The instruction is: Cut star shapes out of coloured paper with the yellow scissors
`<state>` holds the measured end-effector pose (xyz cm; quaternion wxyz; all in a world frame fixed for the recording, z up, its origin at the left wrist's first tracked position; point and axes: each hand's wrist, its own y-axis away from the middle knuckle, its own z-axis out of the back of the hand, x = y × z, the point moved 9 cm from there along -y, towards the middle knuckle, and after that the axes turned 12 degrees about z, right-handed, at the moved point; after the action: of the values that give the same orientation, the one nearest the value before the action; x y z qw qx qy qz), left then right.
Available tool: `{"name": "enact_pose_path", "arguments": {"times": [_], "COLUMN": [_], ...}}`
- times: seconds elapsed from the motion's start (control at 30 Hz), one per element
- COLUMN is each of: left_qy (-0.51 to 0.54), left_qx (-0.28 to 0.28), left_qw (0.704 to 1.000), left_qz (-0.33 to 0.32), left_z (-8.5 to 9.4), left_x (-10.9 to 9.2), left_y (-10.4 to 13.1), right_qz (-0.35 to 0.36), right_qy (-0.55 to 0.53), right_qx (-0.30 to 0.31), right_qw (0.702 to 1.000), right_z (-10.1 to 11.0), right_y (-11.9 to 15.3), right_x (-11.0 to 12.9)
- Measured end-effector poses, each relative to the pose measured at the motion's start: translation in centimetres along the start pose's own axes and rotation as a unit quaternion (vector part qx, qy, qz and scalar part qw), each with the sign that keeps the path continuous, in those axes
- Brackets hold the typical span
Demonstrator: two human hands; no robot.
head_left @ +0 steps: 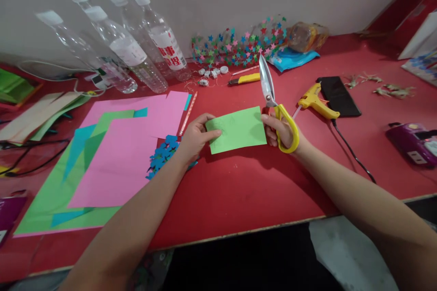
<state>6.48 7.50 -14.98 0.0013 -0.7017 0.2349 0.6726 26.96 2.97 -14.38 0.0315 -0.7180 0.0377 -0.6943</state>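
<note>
A small green paper rectangle [241,131] is held above the red table [239,200], with faint pencil marks near its left end. My left hand [199,136] pinches its left edge, thumb on top. At the right edge, the fingertips of my right hand [278,131] touch the paper while the same hand holds yellow-handled scissors [288,129], blades pointing up and away. Blue cut-out shapes [164,157] lie in a pile beside my left wrist, partly hidden by the forearm.
Pink sheets [116,159] and green and blue sheets lie at left. Several plastic bottles [167,47] stand behind. Star-covered bottles [239,47], a yellow cutter [249,78], a glue gun [317,101] and a black phone [339,96] are at the back and right.
</note>
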Motion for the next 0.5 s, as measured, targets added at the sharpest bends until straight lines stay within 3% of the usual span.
{"name": "enact_pose_path", "arguments": {"times": [0.1,0.2,0.37,0.5], "left_qy": [-0.010,-0.020,-0.019,0.021], "left_qx": [0.006,0.021,0.111,0.054], "left_qw": [1.000,0.999,0.994,0.998], "left_qz": [-0.014,-0.034,0.010,0.026], "left_z": [0.2,0.1,-2.3,-2.1], "left_x": [-0.3,-1.4,-0.6,0.2], "left_y": [-0.1,0.5,1.9,1.9], "right_qz": [-0.006,0.006,0.038,0.037], "right_qy": [0.024,0.063,0.102,0.117], "right_qx": [0.029,0.015,-0.015,-0.016], "right_qw": [0.999,0.998,0.994,0.992], "right_z": [-0.4,-0.1,0.1,0.0], "right_y": [0.2,0.4,0.6,0.9], "right_x": [0.0,0.6,1.6,1.6]}}
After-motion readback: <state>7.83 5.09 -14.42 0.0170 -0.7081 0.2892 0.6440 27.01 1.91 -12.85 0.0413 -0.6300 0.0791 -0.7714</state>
